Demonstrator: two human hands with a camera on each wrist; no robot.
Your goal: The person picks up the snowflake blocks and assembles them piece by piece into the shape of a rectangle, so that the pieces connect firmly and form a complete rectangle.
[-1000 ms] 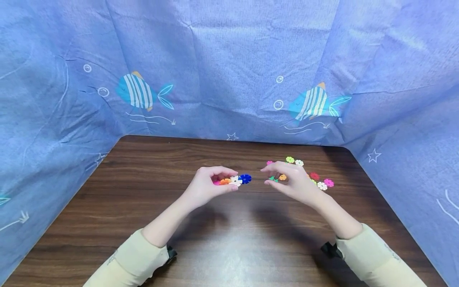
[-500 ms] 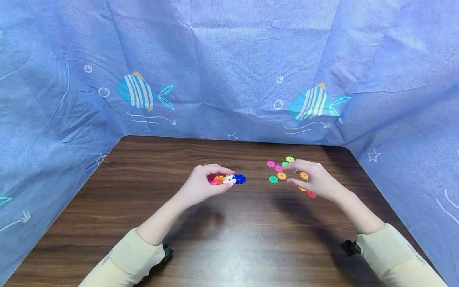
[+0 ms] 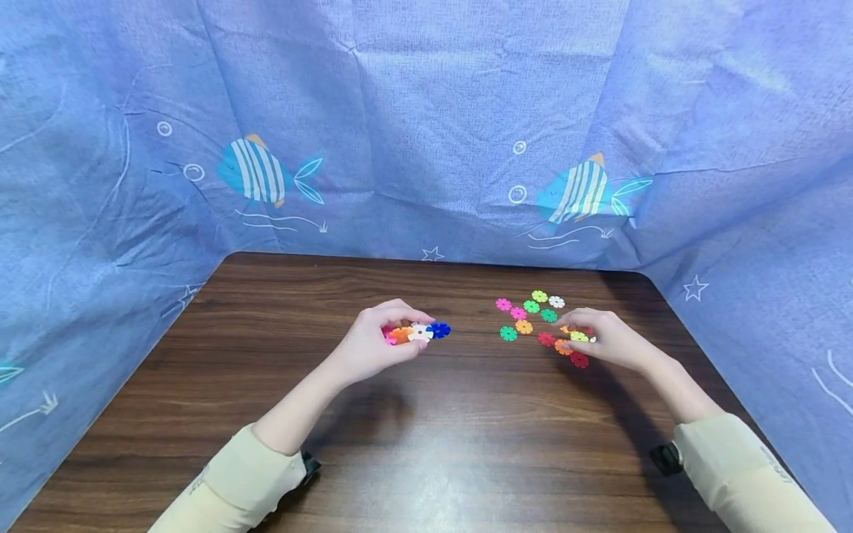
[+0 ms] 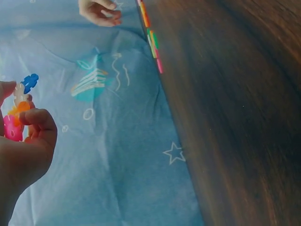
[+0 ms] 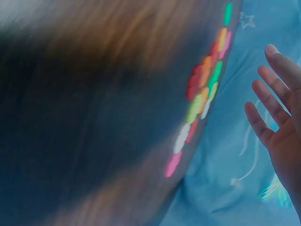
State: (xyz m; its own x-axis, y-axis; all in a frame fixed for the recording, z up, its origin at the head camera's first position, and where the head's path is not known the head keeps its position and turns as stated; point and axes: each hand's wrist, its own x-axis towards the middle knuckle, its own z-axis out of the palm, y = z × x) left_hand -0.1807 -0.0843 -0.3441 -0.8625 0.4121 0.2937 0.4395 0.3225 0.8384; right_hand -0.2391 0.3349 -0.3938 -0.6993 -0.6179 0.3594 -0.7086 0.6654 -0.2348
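At the left, the left hand (image 3: 373,346) is raised above the dark brown wood-grain counter (image 3: 426,451), its thumb and fingers pinching a short chain of notched, flower-shaped plastic discs. From the palm outward these run pink (image 3: 389,337), orange (image 3: 400,336), white (image 3: 420,333) and blue (image 3: 439,330). The chain's long axis points rightward, with the blue disc free beyond the fingertips and facing the loose pieces.

Across a bare stretch of counter come the first loose discs: a green one (image 3: 509,334), an orange one (image 3: 524,326) and two pink ones (image 3: 511,309), with lime, white and more green discs behind.

The right hand (image 3: 620,342) is much the nearer to these. Its fingers are loosely extended and grasp nothing visible, poised over the right part of the scatter. A yellow disc (image 3: 578,337) shows between thumb and fingers; contact cannot be told. The hand hides some discs; red ones lie nearer the person, in plain view.
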